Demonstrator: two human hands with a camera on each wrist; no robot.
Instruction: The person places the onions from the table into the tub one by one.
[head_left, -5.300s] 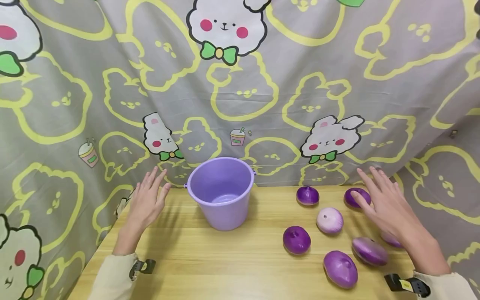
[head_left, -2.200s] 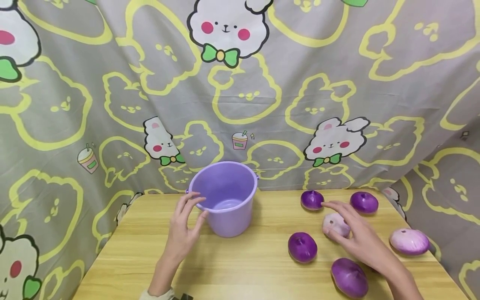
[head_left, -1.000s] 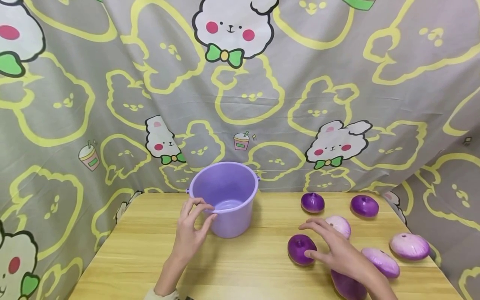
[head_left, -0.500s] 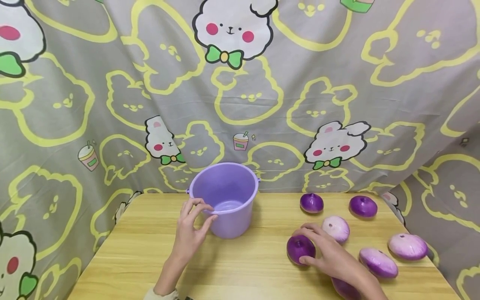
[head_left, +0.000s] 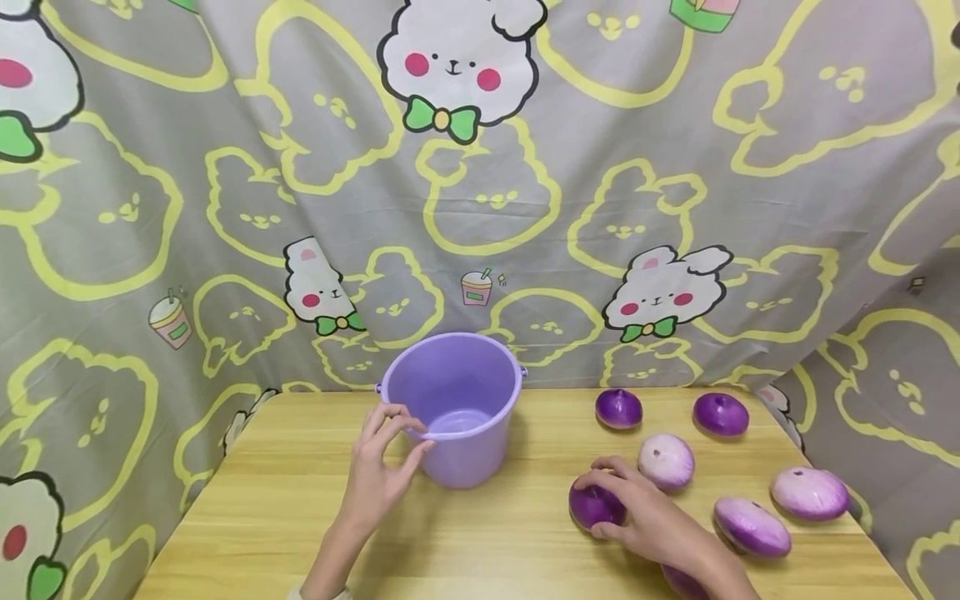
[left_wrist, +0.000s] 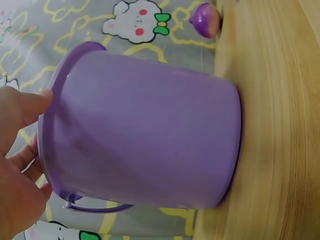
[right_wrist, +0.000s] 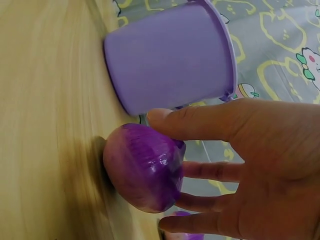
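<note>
Right hand [head_left: 645, 521] now curled round dark onion [head_left: 592, 506]; left hand [head_left: 378, 475] pinches bucket [head_left: 453, 404] rim; seven onions.

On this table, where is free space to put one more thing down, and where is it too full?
Bare wood lies left of the purple bucket and the left hand, and along the near edge of the table between both hands. The right part is crowded: purple onions lie scattered there, and the right hand grips a dark one.
</note>
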